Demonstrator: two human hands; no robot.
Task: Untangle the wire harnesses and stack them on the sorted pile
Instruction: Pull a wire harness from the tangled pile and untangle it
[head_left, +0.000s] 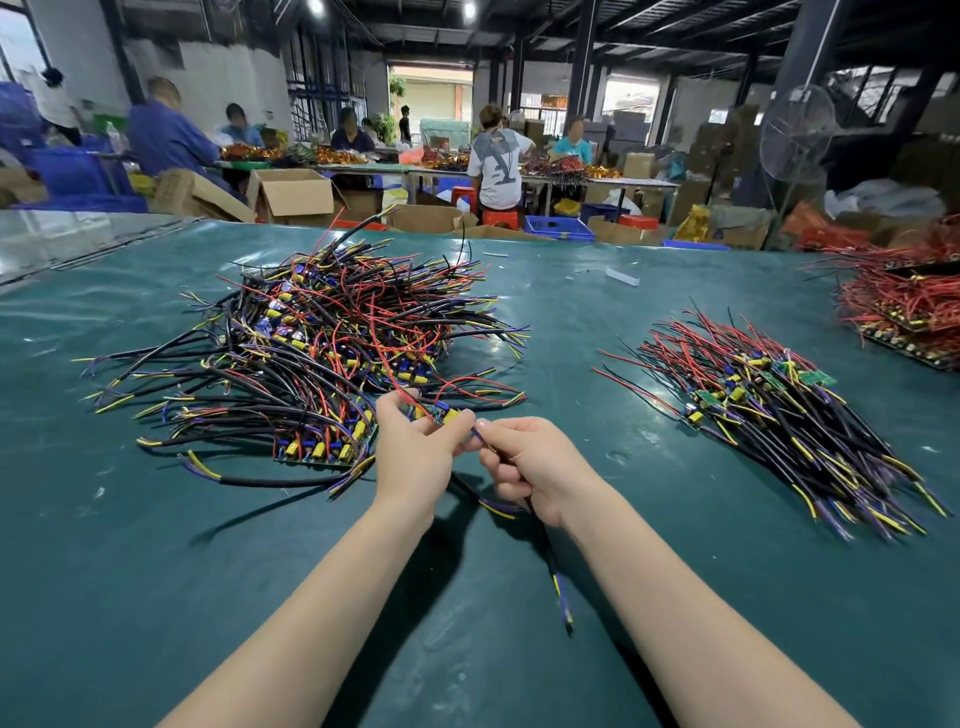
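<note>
Now, nearest us, the black sheathed tail (555, 571) of the held harness runs toward the near edge of the green table cover (156, 519), its yellow and blue ends pointing at us. We cannot tell whether it rests on the cover.

Just beyond, our right hand (530, 467) is closed round that cable, with thumb and forefinger pinching it at the far end of the grip. Our left hand (415, 447) meets the right at the fingertips and pinches the harness's small circuit board (441, 415). From there a red lead (397, 383) runs away to the far left into the tangled heap (322, 343). So the harness lies roughly near to far between our hands, board in the middle. We judge the red lead is not yet free of the heap.

The sorted pile (779, 410) lies to the right of the hands and a little farther off, well apart from them. Its long axis runs on a slant, with red leads fanning to the far left, boards in the middle and black cables trailing to the near right. Our right hand is the nearer one to it. We judge the harness must swing its tail rightward to match that slant before it is laid down.

Farther right, at the frame edge, sits a separate pile of red-wired boards (904, 306).
</note>
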